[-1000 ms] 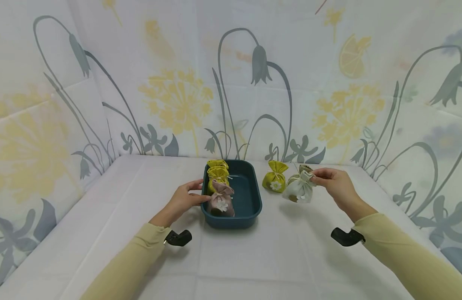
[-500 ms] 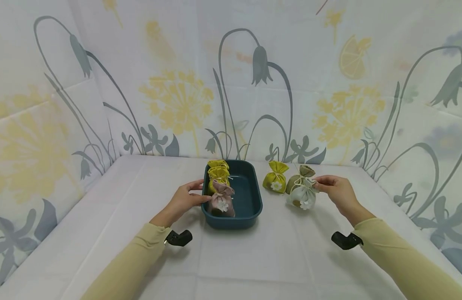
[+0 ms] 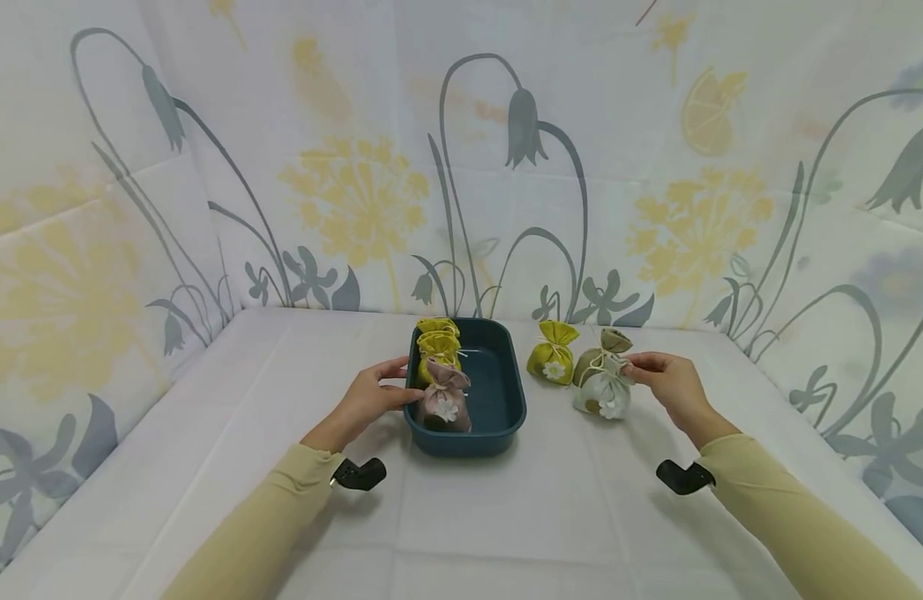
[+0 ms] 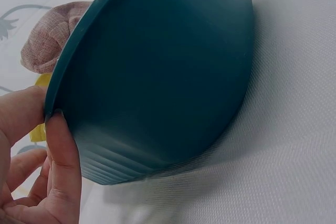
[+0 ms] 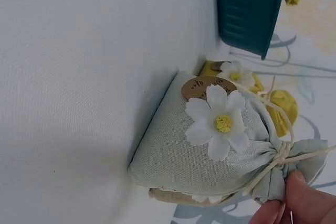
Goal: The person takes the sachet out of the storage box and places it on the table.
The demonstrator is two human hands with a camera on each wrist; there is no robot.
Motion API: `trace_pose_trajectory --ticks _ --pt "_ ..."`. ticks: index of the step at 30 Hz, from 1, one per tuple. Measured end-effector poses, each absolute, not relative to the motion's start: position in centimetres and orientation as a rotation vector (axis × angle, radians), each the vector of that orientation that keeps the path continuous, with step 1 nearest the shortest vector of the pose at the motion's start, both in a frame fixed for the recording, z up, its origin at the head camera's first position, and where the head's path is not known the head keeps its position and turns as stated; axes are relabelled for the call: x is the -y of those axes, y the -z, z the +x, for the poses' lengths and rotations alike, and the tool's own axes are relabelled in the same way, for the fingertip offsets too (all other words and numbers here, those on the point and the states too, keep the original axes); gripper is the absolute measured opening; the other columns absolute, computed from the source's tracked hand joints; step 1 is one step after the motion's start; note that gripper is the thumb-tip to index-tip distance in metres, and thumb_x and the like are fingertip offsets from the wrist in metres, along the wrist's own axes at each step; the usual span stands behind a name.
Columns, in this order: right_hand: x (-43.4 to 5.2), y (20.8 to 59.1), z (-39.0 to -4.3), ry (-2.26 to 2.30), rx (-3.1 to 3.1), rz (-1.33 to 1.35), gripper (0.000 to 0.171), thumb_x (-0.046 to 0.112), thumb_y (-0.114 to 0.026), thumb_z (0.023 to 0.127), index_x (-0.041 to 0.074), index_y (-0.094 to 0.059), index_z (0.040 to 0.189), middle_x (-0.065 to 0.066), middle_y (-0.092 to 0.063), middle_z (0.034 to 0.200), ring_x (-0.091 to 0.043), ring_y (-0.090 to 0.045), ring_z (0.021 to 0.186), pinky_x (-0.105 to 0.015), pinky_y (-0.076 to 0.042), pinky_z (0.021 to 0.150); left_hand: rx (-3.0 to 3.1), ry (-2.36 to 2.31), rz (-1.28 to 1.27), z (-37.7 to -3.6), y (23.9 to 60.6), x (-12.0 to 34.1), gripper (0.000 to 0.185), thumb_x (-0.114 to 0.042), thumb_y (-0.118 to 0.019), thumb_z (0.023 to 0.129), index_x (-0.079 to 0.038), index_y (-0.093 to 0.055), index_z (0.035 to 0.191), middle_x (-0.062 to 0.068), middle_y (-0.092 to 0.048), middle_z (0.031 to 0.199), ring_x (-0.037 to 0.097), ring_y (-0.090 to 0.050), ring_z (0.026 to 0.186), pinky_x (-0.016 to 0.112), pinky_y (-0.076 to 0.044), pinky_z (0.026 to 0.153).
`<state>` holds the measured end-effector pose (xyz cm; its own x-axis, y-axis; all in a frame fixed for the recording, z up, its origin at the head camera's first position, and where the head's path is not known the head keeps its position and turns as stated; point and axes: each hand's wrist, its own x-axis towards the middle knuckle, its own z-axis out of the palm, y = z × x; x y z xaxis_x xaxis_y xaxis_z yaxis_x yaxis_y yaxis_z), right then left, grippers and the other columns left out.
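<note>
My left hand grips the near-left rim of the teal tray, steadying it. To its right, my right hand pinches the pale sachet by its tied neck; lifted a second ago, it now rests on the table.

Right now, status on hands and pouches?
Left hand grips tray rim. Right hand pinches pale pouch top, pouch resting on table. Nothing between pouch and tray.

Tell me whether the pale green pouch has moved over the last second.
Yes. The pale green pouch, held by the right hand, has dropped onto the table, now beside the olive pouch, no nearer the tray.
</note>
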<state>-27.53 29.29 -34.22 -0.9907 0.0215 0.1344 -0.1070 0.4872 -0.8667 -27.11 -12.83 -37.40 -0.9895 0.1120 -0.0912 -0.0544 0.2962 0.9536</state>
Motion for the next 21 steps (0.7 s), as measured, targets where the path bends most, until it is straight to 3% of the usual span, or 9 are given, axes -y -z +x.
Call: trace_pose_trajectory --ticks 4,8,11,13,18,21 --pt "-29.4 34.0 -27.5 -1.533 2.598 0.052 0.049 0.024 -0.066 0.088 -0.01 -0.055 0.121 0.011 -0.064 0.091 0.004 -0.054 0.081 -0.039 -0.042 0.09 -2.41 -1.779 0.053 -27.3 37.5 12.8 0.074 -0.02 -0.077 0.077 -0.015 -0.041 0.142 0.013 -0.047 0.133 0.022 -0.058 0.104 0.036 -0.05 0.083" --pt "-29.5 33.9 -27.4 -1.563 2.56 0.038 0.054 0.027 -0.068 0.086 -0.009 -0.054 0.124 0.02 -0.062 0.087 0.006 -0.055 0.082 -0.022 -0.043 0.083 -2.412 -1.777 0.052 -27.4 37.5 12.8 0.073 -0.02 -0.077 0.078 -0.014 -0.041 0.142 0.013 -0.047 0.133 0.022 -0.058 0.104 0.035 -0.05 0.082" --pt "-29.5 33.7 -27.3 -1.582 2.54 0.041 0.055 0.026 -0.069 0.085 -0.01 -0.053 0.124 0.022 -0.062 0.084 0.007 -0.055 0.083 -0.016 -0.043 0.078 -2.405 -1.778 0.052 -27.4 37.5 12.9 0.073 -0.019 -0.077 0.078 -0.014 -0.041 0.142 0.014 -0.046 0.133 0.022 -0.058 0.104 0.035 -0.05 0.082" --pt "-29.5 33.4 -27.3 -1.599 2.528 0.042 0.055 0.026 -0.069 0.086 -0.01 -0.053 0.124 0.023 -0.062 0.084 0.007 -0.054 0.085 -0.02 -0.042 0.083 -2.405 -1.775 0.053 -27.4 37.4 12.9 0.073 -0.02 -0.077 0.078 -0.014 -0.041 0.142 0.014 -0.045 0.134 0.022 -0.058 0.104 0.036 -0.05 0.083" --pt "-29.4 32.7 -27.2 -1.693 2.475 0.058 0.054 0.025 -0.068 0.087 -0.01 -0.052 0.125 0.022 -0.063 0.086 0.006 -0.052 0.09 -0.044 -0.033 0.1 -2.416 -1.776 0.059 -27.4 37.3 12.9 0.073 -0.021 -0.077 0.078 -0.015 -0.041 0.142 0.014 -0.045 0.134 0.024 -0.056 0.107 0.037 -0.049 0.085" --pt "-29.3 32.5 -27.0 -1.74 2.459 0.056 0.054 0.024 -0.068 0.086 -0.009 -0.052 0.125 0.021 -0.064 0.087 0.005 -0.052 0.091 -0.049 -0.028 0.103 -2.403 -1.781 0.056 -27.3 37.4 12.9 0.073 -0.019 -0.076 0.079 -0.014 -0.04 0.142 0.014 -0.045 0.134 0.024 -0.056 0.107 0.037 -0.049 0.085"
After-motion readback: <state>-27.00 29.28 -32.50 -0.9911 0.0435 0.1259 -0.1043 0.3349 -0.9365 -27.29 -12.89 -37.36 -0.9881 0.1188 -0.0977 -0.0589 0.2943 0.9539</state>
